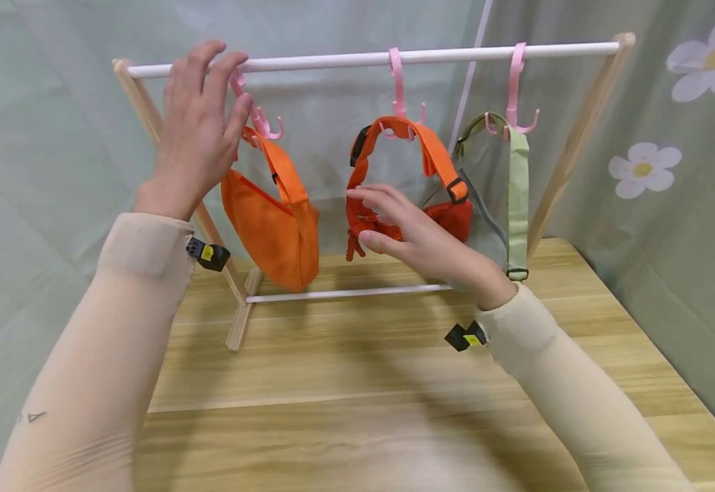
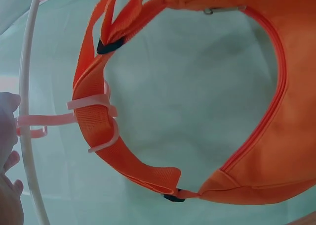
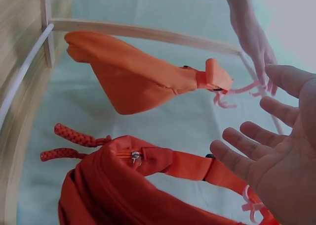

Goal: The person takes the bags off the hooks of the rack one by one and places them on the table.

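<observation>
My left hand point(image 1: 194, 123) is at the left end of the rack's white top rod point(image 1: 332, 61), its fingers loosely bent beside a pink hook point(image 1: 261, 121). From that hook hangs an orange bag point(image 1: 277, 239) by its strap point(image 2: 94, 111); in the left wrist view the strap loops over the hook's prongs. My right hand point(image 1: 425, 236) is in front of a red bag point(image 1: 455, 219), fingers spread and palm bare in the right wrist view. The red bag hangs by an orange strap point(image 1: 437, 150) from a second pink hook point(image 1: 397, 82), with braided zipper pulls point(image 3: 74, 136).
A light green strap point(image 1: 518, 198) hangs from a third pink hook point(image 1: 515, 89) at the right; the right forearm partly covers what is below. Wooden legs point(image 1: 578, 143) hold the rod, with a white lower bar point(image 1: 345, 294) near the wooden table point(image 1: 308, 437). Curtains point(image 1: 37, 171) enclose the back.
</observation>
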Tool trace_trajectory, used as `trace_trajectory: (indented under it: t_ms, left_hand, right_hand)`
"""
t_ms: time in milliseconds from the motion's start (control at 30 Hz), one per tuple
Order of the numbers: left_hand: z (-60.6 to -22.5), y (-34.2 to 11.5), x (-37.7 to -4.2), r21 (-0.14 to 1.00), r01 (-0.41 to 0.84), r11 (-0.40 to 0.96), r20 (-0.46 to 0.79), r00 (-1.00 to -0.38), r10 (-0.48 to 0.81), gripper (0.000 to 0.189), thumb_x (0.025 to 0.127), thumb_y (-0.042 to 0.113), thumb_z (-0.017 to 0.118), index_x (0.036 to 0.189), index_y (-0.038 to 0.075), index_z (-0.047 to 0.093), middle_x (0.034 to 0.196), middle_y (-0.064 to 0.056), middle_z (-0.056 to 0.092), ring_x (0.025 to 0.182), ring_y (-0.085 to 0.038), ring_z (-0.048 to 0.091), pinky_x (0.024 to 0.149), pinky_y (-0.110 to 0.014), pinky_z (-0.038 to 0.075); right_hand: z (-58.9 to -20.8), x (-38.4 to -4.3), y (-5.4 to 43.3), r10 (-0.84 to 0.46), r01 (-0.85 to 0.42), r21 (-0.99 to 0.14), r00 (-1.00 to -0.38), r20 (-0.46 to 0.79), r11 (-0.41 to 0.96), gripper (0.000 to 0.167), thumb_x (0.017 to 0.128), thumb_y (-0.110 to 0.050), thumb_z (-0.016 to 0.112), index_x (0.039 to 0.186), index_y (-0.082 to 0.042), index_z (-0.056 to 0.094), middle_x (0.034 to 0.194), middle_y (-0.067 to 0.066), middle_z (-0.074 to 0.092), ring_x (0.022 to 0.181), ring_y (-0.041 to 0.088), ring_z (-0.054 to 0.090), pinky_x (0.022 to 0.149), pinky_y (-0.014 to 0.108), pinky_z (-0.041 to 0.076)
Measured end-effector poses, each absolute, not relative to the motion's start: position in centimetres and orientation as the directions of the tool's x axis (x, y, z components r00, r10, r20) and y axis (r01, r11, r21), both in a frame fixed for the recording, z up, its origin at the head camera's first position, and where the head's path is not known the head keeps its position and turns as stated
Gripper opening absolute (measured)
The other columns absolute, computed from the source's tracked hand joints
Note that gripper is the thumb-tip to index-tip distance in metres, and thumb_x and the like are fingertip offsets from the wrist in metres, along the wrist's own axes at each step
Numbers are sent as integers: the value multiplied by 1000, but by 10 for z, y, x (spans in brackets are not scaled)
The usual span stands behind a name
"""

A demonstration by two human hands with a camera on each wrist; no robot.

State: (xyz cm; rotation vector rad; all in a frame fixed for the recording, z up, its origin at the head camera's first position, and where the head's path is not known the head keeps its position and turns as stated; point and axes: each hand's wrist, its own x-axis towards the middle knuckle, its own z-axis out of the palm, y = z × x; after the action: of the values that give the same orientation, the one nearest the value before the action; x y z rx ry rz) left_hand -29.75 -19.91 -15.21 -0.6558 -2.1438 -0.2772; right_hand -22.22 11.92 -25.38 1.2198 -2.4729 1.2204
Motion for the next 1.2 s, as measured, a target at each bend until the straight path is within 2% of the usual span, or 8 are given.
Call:
trace_trajectory:
  t_ms: [133,367,467,733,867,1000,1200]
  left_hand:
    - [-148,-199,-299,-32,533,846,785,-510,351,51,113,37,41,156,10,44,160,-15,37,148,-32,33,127,-42,9]
    - [-139,-203,-300,21,480,877,730,-607,314,55,111,39,47,159,14,39,162,-10,38,151,-28,31,128,-45,4]
    - [-140,-206,-302,44,487,872,715,-625,313,55,111,37,49,160,15,38,163,-9,39,152,-26,31,128,-44,3]
    - [-143,-207,-312,61,528,847,729,-603,324,55,108,36,53,158,16,40,153,-10,51,147,-26,39,127,-39,2]
    - [-145,-206,-316,50,522,852,736,-596,321,55,107,39,53,157,17,43,155,-7,50,146,-26,39,126,-40,2]
    - [-147,-204,-319,31,510,860,755,-576,314,54,107,41,51,156,18,47,156,-6,50,145,-28,40,126,-41,4]
    - [-151,-198,-324,20,509,860,798,-527,294,55,107,47,46,156,22,50,148,-10,54,141,-30,43,126,-41,7]
  right_hand:
    - [-248,-228,109,-613,-727,-591,-654,443,349,57,107,-29,60,160,-21,40,161,-4,33,143,11,38,119,38,36]
    - [-246,-238,93,-616,-734,-568,-654,440,373,58,108,-30,59,160,-17,39,161,0,33,145,12,35,118,35,35]
    - [-247,-242,90,-613,-726,-575,-661,433,376,57,108,-30,58,160,-17,39,161,-1,33,144,11,36,118,35,34]
    - [-242,-254,75,-605,-727,-567,-664,439,388,55,109,-33,56,159,-17,40,158,0,35,142,14,38,117,35,35]
    - [-239,-261,66,-605,-732,-559,-661,445,389,55,109,-34,56,159,-18,40,158,1,35,136,15,42,114,34,38]
    - [-237,-266,58,-602,-727,-562,-667,439,396,56,109,-35,55,160,-18,38,159,1,34,141,18,41,117,36,36]
    - [-237,-271,52,-590,-718,-578,-675,442,388,57,109,-35,55,160,-18,37,159,2,34,142,20,40,117,38,37]
